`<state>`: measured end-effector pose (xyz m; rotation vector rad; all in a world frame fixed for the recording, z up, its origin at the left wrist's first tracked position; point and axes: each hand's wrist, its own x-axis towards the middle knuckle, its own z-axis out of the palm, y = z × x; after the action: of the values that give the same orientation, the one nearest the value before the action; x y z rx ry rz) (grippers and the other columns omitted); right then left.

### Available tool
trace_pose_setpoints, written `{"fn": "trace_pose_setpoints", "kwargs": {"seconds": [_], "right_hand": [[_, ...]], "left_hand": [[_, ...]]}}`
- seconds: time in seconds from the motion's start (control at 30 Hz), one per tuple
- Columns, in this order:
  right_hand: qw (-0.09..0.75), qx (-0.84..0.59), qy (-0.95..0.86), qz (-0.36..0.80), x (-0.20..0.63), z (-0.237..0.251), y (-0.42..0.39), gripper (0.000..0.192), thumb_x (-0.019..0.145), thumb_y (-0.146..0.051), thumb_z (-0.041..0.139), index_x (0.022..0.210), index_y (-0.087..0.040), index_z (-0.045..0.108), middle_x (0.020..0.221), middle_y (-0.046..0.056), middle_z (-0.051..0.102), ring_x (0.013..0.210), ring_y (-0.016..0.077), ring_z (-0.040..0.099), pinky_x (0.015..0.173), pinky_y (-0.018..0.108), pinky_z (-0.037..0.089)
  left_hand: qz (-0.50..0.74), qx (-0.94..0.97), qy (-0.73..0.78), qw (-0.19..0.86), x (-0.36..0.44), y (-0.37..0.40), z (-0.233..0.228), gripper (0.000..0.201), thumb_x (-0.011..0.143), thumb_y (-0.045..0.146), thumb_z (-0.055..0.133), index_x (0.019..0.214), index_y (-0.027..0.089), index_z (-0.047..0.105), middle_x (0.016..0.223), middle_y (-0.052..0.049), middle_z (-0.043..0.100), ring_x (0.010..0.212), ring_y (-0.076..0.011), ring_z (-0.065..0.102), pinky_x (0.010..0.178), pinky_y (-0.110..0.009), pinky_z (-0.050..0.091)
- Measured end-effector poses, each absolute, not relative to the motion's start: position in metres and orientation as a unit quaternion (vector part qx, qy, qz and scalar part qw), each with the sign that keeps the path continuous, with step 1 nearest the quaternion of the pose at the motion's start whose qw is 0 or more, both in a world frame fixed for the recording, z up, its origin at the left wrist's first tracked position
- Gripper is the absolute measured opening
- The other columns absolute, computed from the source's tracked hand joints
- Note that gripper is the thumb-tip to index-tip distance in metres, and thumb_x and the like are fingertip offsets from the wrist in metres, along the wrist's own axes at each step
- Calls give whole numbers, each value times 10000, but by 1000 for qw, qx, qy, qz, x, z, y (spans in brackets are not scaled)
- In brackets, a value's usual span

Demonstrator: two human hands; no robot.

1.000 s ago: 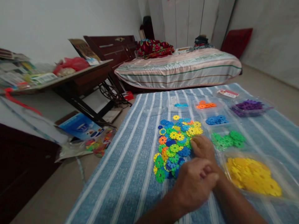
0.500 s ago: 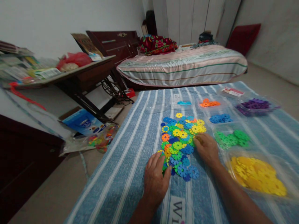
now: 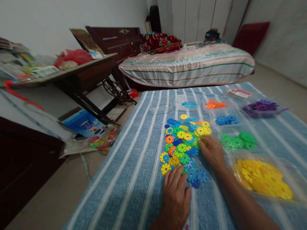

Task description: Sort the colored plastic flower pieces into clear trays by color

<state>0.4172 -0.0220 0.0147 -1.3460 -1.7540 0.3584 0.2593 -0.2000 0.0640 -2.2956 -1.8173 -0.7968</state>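
Observation:
A loose pile of plastic snowflake discs [image 3: 182, 148] in yellow, blue, green and orange lies on the striped cloth. My left hand [image 3: 176, 193] rests palm down at the pile's near edge, fingers stretched over several discs. At the pile's right side is my right hand [image 3: 213, 153], its fingers curled in; whatever they hold is hidden, though a yellowish edge shows by the fingertips. Right of that hand, a clear tray holds green discs [image 3: 240, 141], and a nearer one holds yellow discs [image 3: 263, 179].
Farther back stand clear trays of blue discs [image 3: 226, 120], orange discs [image 3: 215, 104], purple discs [image 3: 262, 107] and a few light-blue discs [image 3: 189, 104]. A small red-and-white box [image 3: 240, 93] lies at the far right. Beyond is a bed [image 3: 187, 67]; a cluttered desk [image 3: 79, 68] stands left.
My left hand has slid right and toward me along the pile's near edge, uncovering yellow and blue discs at the left. The near blue discs have shifted slightly right. My right hand has barely moved.

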Motion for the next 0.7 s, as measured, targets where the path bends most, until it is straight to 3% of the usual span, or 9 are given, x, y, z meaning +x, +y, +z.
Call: {"fn": "trace_pose_setpoints", "kwargs": {"seconds": [0.3,0.57,0.7], "right_hand": [[432,-541,-706,148,419,12,-21,283,867,-394,499,825,-204,705,995,100,701,953,248,612,893,409,453],[426,-545,-705,155,415,17,-21,285,878,-383,487,820,-199,696,987,102,697,958,248,609,888,403,454],[430,-540,-707,154,412,17,-18,252,876,-362,502,846,-203,696,993,97,697,947,239,611,881,394,457]], "left_hand": [[-313,-701,-639,50,243,-190,72,195,855,151,545,1030,170,631,1053,-107,693,978,-225,646,853,-388,566],[-257,-704,-656,88,238,-181,63,256,843,274,611,1076,171,634,1253,-154,616,1131,-324,566,913,-524,518],[-277,-716,-633,100,231,-177,57,204,842,260,612,1027,179,637,1219,-149,637,1144,-317,568,920,-499,511]]}}
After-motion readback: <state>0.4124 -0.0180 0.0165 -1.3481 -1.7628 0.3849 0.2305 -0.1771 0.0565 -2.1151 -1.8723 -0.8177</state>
